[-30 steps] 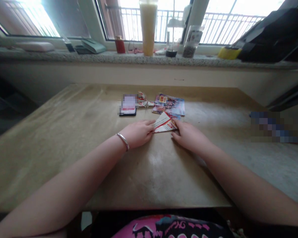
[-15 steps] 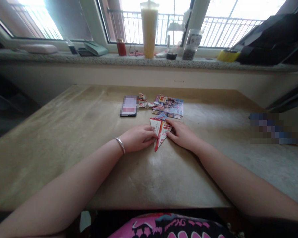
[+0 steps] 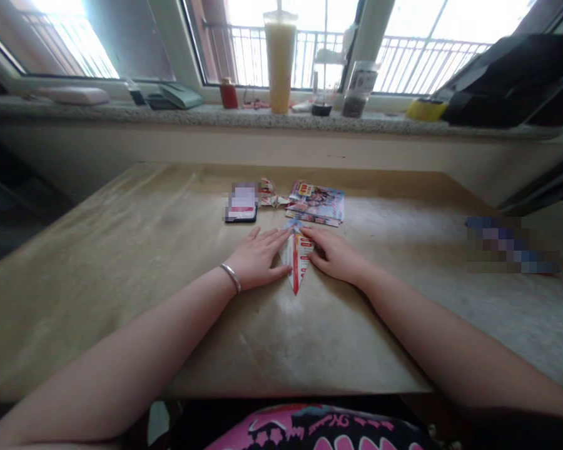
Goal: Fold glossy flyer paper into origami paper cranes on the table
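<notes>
- The left hand [image 3: 258, 259] lies palm down, fingers long and spread, thumb held apart; its fingertips and thumb rest at the left edge of the folded paper [image 3: 296, 265] without closing round it.
- The right hand [image 3: 335, 255] is loosely curved, thumb and index finger parted, both touching the paper's right side; whether it pinches the edge cannot be told.
- Both forearms reach in from the near corners and converge; a bracelet [image 3: 230, 278] circles the left wrist.
- The paper lies between the hands, its red-striped point towards the person, its bluish far end just beside the booklets [image 3: 321, 203].
- A broad stretch of table [image 3: 272, 344] separates that point from the near edge.
- Beyond the left hand sits the phone [image 3: 244, 203], near a second folded paper piece [image 3: 273, 199].
- Wide tabletop extends outward on either side, with a blurred item [image 3: 511, 245] far right.
</notes>
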Tool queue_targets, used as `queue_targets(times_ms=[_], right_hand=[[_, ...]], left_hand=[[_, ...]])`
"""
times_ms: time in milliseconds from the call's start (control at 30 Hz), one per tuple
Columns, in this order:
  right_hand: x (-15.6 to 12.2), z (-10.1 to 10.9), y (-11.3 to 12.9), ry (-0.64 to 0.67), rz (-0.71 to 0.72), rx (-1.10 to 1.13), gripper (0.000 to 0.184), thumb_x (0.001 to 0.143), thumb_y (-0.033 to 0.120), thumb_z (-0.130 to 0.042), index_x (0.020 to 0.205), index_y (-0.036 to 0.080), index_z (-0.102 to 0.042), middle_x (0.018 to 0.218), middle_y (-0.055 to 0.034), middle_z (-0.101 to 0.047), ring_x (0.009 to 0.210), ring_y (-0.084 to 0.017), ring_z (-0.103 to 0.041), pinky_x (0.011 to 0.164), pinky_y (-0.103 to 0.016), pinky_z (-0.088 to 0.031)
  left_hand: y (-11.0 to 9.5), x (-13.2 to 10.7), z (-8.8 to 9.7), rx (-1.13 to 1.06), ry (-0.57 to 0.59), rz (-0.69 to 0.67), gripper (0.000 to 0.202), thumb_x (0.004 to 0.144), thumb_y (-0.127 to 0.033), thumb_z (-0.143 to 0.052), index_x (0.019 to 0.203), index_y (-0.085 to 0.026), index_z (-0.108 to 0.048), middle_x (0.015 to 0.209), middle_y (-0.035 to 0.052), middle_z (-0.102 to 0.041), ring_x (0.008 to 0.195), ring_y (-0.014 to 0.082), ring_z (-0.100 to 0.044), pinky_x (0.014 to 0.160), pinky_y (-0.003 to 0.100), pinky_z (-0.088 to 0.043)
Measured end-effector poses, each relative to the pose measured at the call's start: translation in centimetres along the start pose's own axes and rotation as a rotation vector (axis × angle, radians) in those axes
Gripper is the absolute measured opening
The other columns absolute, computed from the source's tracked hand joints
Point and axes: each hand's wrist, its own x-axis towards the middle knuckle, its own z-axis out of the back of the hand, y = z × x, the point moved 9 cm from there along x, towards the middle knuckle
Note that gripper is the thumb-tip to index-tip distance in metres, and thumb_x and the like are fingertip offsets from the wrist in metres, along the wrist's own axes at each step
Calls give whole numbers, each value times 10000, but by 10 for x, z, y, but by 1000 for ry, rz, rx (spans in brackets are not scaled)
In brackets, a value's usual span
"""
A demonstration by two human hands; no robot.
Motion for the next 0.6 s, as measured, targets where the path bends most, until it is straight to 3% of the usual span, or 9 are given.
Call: queue_targets(times_ms=[167, 333, 433, 600], right_hand=[[-2, 6, -1, -51, -21, 25, 595, 822, 272, -540, 1384, 149, -388, 1370, -151, -485, 1273, -252, -433, 1070, -457, -348], [-4, 15, -5, -133, -77, 99, 530, 884, 315, -470, 1392, 205, -370, 1343, -135, -497, 1255, -240, -444, 1052, -464, -353], [-5, 23, -9, -188, -117, 133, 445, 916, 321, -411, 1342, 195, -434, 1249, -123, -557, 1186, -224, -487, 1011, -430, -392], [-5, 26, -13, -178, -146, 113, 345, 939, 315, -367, 1100, 156, -627, 1026, -103, -639, 1013, -197, -566, 939, -366, -432]], left_hand=[[3, -1, -1, 18, -5, 46, 740, 858, -586, -442, 1440, -151, -302, 1506, 129, -297, 1382, 282, -277, 1152, 491, -131], [6, -1, -5, -22, 3, 51, 767, 858, -576, -454, 1465, -162, -233, 1530, 143, -226, 1383, 306, -259, 1125, 457, -221], [7, -1, -6, -32, 8, 52, 778, 858, -591, -440, 1473, -176, -208, 1527, 132, -238, 1382, 303, -256, 1128, 452, -207], [9, -1, -7, -54, 30, 73, 800, 850, -596, -455, 1471, -154, -212, 1527, 143, -230, 1384, 303, -249, 1129, 436, -221]])
